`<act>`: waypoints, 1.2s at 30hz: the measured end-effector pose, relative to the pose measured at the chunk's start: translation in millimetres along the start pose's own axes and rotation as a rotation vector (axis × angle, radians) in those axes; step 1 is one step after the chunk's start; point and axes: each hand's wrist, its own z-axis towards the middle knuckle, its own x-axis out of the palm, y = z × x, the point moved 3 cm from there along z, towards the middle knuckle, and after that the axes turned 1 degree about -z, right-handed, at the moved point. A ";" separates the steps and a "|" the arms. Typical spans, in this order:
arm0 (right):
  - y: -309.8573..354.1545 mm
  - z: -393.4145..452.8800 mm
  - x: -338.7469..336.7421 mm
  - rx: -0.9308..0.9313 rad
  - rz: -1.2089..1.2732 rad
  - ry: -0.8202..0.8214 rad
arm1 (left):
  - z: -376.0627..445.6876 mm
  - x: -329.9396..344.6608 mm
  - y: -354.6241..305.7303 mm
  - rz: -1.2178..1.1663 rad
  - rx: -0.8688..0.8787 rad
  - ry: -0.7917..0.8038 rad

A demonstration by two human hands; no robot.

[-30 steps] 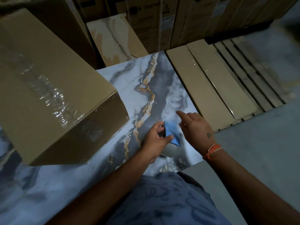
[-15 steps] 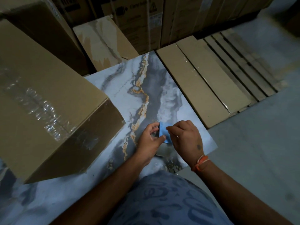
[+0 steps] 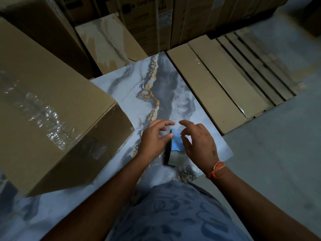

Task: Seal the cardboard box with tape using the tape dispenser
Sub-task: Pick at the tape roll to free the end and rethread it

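Here, both your hands work at the tape dispenser over the marbled worktop.

Your left hand grips the dispenser from its nine o'clock side, thumb pressed on the blue part, the other fingers spread loose above it. Your right hand sits at its three o'clock side with fingers half curled and parted; whether they touch the blue part you cannot tell. An orange band circles that wrist. The cardboard box lies on the worktop at nine o'clock from your hands, near but apart, with crinkled clear tape running along its top. Flat cardboard packs lie at one o'clock, beside the worktop's edge.
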 end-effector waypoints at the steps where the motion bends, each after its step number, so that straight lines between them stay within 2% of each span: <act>1: -0.5 0.2 0.0 0.006 0.016 -0.002 | 1.8 0.1 -0.2 0.019 0.023 0.011; 12: -1.8 5.3 -4.5 0.050 0.062 -0.050 | 11.1 4.7 -6.4 0.113 0.104 0.021; 21: -11.9 2.1 -4.5 0.103 0.126 -0.118 | 11.9 10.1 1.7 0.023 0.022 -0.006; 25: -24.9 -2.6 -5.8 0.259 0.237 -0.161 | 13.3 11.3 5.6 -0.013 -0.016 -0.018; 30: -40.2 -11.7 7.7 0.560 0.562 -0.007 | 15.4 13.9 7.0 -0.014 -0.029 -0.025; 36: -43.3 -15.7 21.1 0.603 0.788 0.046 | 14.3 15.4 7.7 -0.039 -0.051 -0.011</act>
